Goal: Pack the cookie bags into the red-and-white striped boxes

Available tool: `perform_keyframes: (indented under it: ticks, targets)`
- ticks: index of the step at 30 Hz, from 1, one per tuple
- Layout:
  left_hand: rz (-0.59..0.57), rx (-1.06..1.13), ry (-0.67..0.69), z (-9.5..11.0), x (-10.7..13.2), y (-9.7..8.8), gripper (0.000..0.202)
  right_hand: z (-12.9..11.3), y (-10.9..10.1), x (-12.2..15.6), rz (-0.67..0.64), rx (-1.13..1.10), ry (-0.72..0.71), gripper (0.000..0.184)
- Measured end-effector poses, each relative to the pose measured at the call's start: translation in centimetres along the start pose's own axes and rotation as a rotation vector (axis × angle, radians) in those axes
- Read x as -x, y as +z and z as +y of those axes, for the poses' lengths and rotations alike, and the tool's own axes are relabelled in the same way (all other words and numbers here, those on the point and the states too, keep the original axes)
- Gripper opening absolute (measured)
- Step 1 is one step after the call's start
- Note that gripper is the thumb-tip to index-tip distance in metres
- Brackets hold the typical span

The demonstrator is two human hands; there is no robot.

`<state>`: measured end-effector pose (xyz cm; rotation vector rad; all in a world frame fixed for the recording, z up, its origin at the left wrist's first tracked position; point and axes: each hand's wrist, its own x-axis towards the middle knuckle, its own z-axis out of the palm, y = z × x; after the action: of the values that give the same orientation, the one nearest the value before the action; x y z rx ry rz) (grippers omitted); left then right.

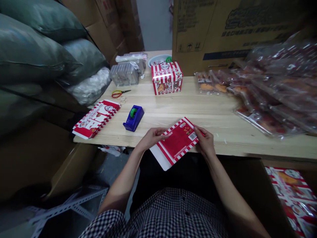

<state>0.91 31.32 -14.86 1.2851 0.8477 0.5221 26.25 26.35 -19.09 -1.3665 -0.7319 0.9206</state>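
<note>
A flat red-and-white striped carton point(178, 140) lies tilted across the front edge of the wooden table point(203, 112), part of it hanging over. My left hand point(151, 138) pinches its left edge with curled fingers. My right hand point(206, 141) grips its right edge near the barcode. Both hands are closed on the carton.
A stack of flat cartons point(96, 119) lies at the table's left end, a blue tape dispenser point(133, 118) beside it. Scissors point(119, 93), an assembled striped box point(166, 78), clear trays point(125, 73) and a bowl point(158, 59) stand behind. Plastic snack packs point(269, 89) pile at right, under a large cardboard box point(223, 29).
</note>
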Motion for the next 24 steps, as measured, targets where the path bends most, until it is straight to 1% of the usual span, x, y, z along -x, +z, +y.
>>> perform_keyframes:
  ticks: [1, 3, 6, 8, 9, 11, 12, 13, 14, 16, 17, 18, 19, 20, 22, 23, 24]
  targets:
    - [-0.006, -0.05, -0.003, -0.2, -0.8, -0.4, 0.05, 0.6, -0.1, -0.3, 0.005, 0.04, -0.029, 0.043]
    - [0.026, -0.208, 0.022, -0.4, -2.4, -1.0, 0.049, 1.3, 0.0, -0.9, 0.013, 0.101, -0.084, 0.042]
    - [0.14, -0.505, 0.145, -0.6, -4.1, -1.4, 0.043, 1.2, 0.6, -1.4, 0.033, 0.202, -0.177, 0.036]
    - [0.233, -0.668, 0.227, -0.8, -4.9, -1.5, 0.04, 0.9, 0.9, -1.7, 0.056, 0.289, -0.244, 0.03]
    - [0.261, -0.742, 0.26, -1.0, -5.2, -1.6, 0.041, 0.7, 0.9, -2.0, 0.074, 0.33, -0.275, 0.027]
    - [0.319, -0.87, 0.265, -1.4, -5.5, -1.6, 0.044, 0.1, 0.2, -2.5, 0.117, 0.39, -0.334, 0.027]
    - [0.374, -0.951, 0.252, -1.6, -5.5, -1.6, 0.044, -0.4, -0.7, -2.8, 0.149, 0.411, -0.362, 0.031]
    - [0.43, -1.023, 0.235, -1.7, -5.3, -1.5, 0.045, -1.1, -2.0, -3.1, 0.193, 0.425, -0.387, 0.037]
    - [0.484, -1.085, 0.221, -1.7, -5.1, -1.5, 0.046, -2.1, -3.7, -3.3, 0.247, 0.434, -0.411, 0.044]
    - [0.553, -1.157, 0.218, -1.7, -4.4, -1.5, 0.049, -5.1, -8.3, -4.2, 0.404, 0.443, -0.457, 0.052]
    - [0.564, -1.163, 0.224, -1.6, -4.0, -1.5, 0.051, -7.0, -10.9, -4.7, 0.499, 0.447, -0.483, 0.055]
    - [0.568, -1.158, 0.228, -1.5, -3.7, -1.5, 0.051, -9.0, -13.5, -5.4, 0.621, 0.46, -0.516, 0.057]
    - [0.572, -1.145, 0.229, -1.4, -3.4, -1.5, 0.051, -11.1, -16.0, -6.2, 0.802, 0.539, -0.554, 0.058]
    - [0.576, -1.124, 0.231, -1.3, -3.2, -1.5, 0.051, -13.2, -18.4, -7.0, 0.888, 0.566, -0.571, 0.058]
    - [0.571, -1.066, 0.256, -1.1, -3.0, -1.4, 0.053, -16.8, -22.1, -8.9, 1.0, 0.628, -0.587, 0.063]
    - [0.562, -1.032, 0.282, -1.0, -3.0, -1.3, 0.054, -18.2, -23.4, -9.9, 1.029, 0.817, -0.533, 0.063]
    - [0.548, -1.0, 0.313, -1.0, -2.9, -1.3, 0.055, -19.3, -24.4, -10.9, 0.994, 0.968, -0.462, 0.062]
